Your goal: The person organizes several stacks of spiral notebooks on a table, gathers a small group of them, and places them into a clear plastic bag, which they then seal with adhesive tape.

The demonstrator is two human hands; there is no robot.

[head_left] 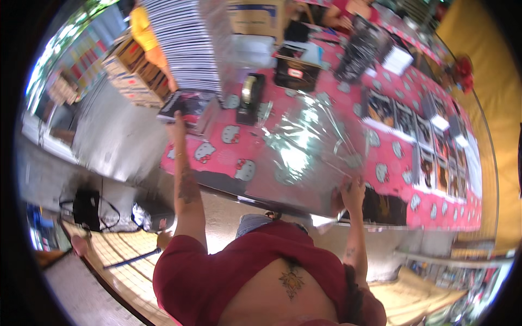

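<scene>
My left hand (pixel 177 127) grips the near edge of a book with a dark and pink cover (pixel 191 103), its thumb over the top. That book lies at the table's left edge, in front of a tall stack of books (pixel 182 46). A pile of clear, glossy plastic sheets (pixel 310 149) spreads over the middle of the table and reflects the light. At the pile's near right corner, my right hand (pixel 352 193) has its fingers closed on the plastic edge; the fingertips are partly blurred. Beyond the plastic stands a black tape dispenser (pixel 250 100).
The pink patterned cloth (pixel 383 168) is torn along the table's front. Several small book stacks (pixel 435 146) stand on the right. A dark box (pixel 296 73) and a black plastic-wrapped bundle (pixel 359 51) sit farther back. Cartons (pixel 136 73) and a person in yellow (pixel 144 32) are at far left.
</scene>
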